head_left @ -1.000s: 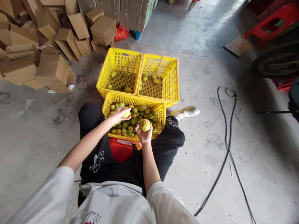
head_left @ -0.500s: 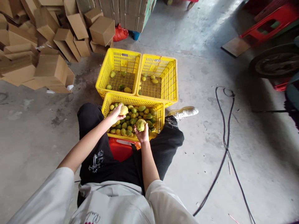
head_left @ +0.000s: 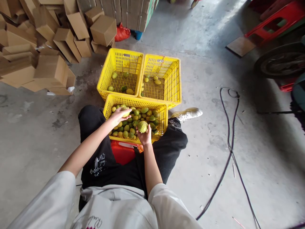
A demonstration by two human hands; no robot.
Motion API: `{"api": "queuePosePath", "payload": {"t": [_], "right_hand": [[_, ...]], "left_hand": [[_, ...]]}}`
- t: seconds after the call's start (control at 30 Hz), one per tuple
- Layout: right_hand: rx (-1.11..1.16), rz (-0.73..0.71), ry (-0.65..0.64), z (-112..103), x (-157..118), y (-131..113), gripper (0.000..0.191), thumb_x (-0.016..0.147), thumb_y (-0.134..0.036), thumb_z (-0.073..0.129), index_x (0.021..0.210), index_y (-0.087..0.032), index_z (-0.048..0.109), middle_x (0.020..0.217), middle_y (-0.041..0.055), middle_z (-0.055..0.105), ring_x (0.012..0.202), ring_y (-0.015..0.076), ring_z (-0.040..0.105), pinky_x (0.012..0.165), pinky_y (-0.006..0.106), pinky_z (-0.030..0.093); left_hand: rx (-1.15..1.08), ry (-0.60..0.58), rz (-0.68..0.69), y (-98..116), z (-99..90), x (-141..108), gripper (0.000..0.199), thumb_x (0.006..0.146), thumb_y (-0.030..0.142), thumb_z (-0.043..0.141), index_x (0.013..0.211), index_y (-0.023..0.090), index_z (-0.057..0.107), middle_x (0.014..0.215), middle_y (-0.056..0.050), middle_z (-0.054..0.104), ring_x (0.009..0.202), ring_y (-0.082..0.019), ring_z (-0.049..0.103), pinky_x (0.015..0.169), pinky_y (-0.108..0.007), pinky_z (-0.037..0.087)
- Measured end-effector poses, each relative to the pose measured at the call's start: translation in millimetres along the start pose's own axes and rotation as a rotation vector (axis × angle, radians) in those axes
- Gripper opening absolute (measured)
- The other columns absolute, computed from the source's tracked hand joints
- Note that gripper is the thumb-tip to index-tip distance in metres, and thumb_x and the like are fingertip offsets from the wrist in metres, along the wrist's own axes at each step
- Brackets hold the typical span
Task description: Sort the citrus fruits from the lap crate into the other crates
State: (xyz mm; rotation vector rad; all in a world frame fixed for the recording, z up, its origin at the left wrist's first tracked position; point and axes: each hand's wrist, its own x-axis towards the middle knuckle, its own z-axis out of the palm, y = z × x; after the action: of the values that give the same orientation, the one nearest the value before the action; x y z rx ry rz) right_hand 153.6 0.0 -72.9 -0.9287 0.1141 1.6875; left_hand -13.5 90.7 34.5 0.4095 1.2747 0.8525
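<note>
Over the near yellow crate [head_left: 164, 111], my left hand [head_left: 118, 116] holds a yellow, lemon-like fruit [head_left: 127, 113], mostly covered by the hand. My right hand [head_left: 145, 136] grips a larger, bumpy yellow-green fruit [head_left: 142, 127] from below, above the crate's right half. Many green and yellow fruits [head_left: 127, 128] lie in this crate between my knees. Behind it stand two more yellow crates, the left crate [head_left: 101, 76] and the right crate [head_left: 177, 79], each with several fruits on its bottom.
Brown cardboard boxes [head_left: 51, 70] are heaped at the far left. A red stool [head_left: 122, 152] shows between my legs. Black cable [head_left: 230, 143] lies looped on the concrete floor [head_left: 202, 152] to the right. A wheel [head_left: 281, 62] and a red plastic stool [head_left: 274, 24] stand farther right.
My left hand has turned, its fingers now stretched more and covering more of the yellow fruit. In my right hand, the yellow-green fruit has turned slightly.
</note>
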Motion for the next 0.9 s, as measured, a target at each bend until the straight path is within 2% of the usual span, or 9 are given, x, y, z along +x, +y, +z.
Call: {"api": "queuePosePath", "payload": {"t": [0.1, 0.23, 0.37, 0.5, 0.6, 0.73, 0.83, 0.9], "right_hand": [[-0.024, -0.02, 0.041, -1, 1, 4, 0.02, 0.086, -0.043, 0.064, 0.092, -0.024, 0.064, 0.083, -0.0021, 0.071, 0.071, 0.0137, 0.067, 0.06, 0.023, 0.055], [-0.041, -0.001, 0.012, 1, -1, 4, 0.019, 0.084, -0.041, 0.066, 0.092, -0.024, 0.064, 0.084, -0.002, 0.072, 0.073, 0.0145, 0.068, 0.064, 0.025, 0.057], [-0.051, 0.065, -0.019, 4, -4, -1, 0.032, 0.089, -0.051, 0.057, 0.092, -0.021, 0.066, 0.084, 0.0032, 0.072, 0.078, 0.0184, 0.071, 0.064, 0.028, 0.058], [-0.043, 0.055, -0.051, 4, -3, -3, 0.038, 0.09, -0.054, 0.051, 0.091, -0.019, 0.067, 0.086, 0.0062, 0.073, 0.077, 0.0183, 0.07, 0.054, 0.024, 0.052], [-0.06, -0.001, -0.039, 0, 0, 1, 0.034, 0.09, -0.051, 0.054, 0.092, -0.02, 0.067, 0.091, 0.0051, 0.074, 0.072, 0.0157, 0.067, 0.053, 0.023, 0.05], [-0.091, -0.05, 0.01, -8, 3, 9, 0.022, 0.085, -0.042, 0.065, 0.098, -0.025, 0.065, 0.092, -0.0018, 0.072, 0.077, 0.0132, 0.067, 0.064, 0.023, 0.055], [-0.089, -0.069, -0.014, -10, 4, 11, 0.024, 0.083, -0.034, 0.068, 0.105, -0.027, 0.064, 0.095, -0.0046, 0.071, 0.081, 0.0118, 0.068, 0.069, 0.023, 0.056], [-0.072, -0.023, -0.012, -8, 4, 9, 0.024, 0.085, -0.037, 0.065, 0.106, -0.026, 0.064, 0.094, -0.003, 0.072, 0.081, 0.0139, 0.069, 0.064, 0.023, 0.055]], "left_hand": [[0.011, 0.045, -0.071, 3, 1.7, 1, 0.034, 0.072, 0.034, 0.087, 0.083, 0.016, 0.061, 0.07, -0.004, 0.067, 0.056, -0.014, 0.066, 0.046, -0.018, 0.041], [-0.036, 0.071, -0.151, 6, 1.1, 7, 0.04, 0.086, 0.055, 0.068, 0.081, 0.015, 0.062, 0.061, -0.006, 0.064, 0.043, -0.012, 0.056, 0.039, -0.019, 0.033], [-0.14, 0.042, -0.164, 4, -3.3, 13, 0.04, 0.095, 0.053, 0.052, 0.085, 0.016, 0.062, 0.059, -0.007, 0.062, 0.04, -0.012, 0.05, 0.036, -0.02, 0.031], [-0.191, 0.061, -0.175, 2, -6.8, 17, 0.036, 0.097, 0.049, 0.047, 0.086, 0.017, 0.06, 0.06, -0.007, 0.062, 0.038, -0.012, 0.049, 0.036, -0.02, 0.029], [-0.206, 0.063, -0.181, 4, -7.1, 17, 0.032, 0.096, 0.045, 0.047, 0.089, 0.017, 0.06, 0.064, -0.008, 0.063, 0.04, -0.013, 0.05, 0.036, -0.02, 0.031], [-0.225, 0.07, -0.206, 8, -4.5, 12, 0.029, 0.096, 0.042, 0.048, 0.087, 0.017, 0.059, 0.064, -0.007, 0.062, 0.044, -0.013, 0.053, 0.036, -0.019, 0.032], [-0.212, 0.077, -0.183, 9, -2.0, 6, 0.026, 0.089, 0.043, 0.064, 0.083, 0.018, 0.057, 0.062, -0.003, 0.059, 0.045, -0.012, 0.054, 0.036, -0.018, 0.032], [-0.177, 0.063, -0.126, 8, -1.1, 4, 0.029, 0.078, 0.038, 0.078, 0.082, 0.018, 0.058, 0.062, -0.001, 0.058, 0.045, -0.011, 0.055, 0.037, -0.017, 0.034]]}}
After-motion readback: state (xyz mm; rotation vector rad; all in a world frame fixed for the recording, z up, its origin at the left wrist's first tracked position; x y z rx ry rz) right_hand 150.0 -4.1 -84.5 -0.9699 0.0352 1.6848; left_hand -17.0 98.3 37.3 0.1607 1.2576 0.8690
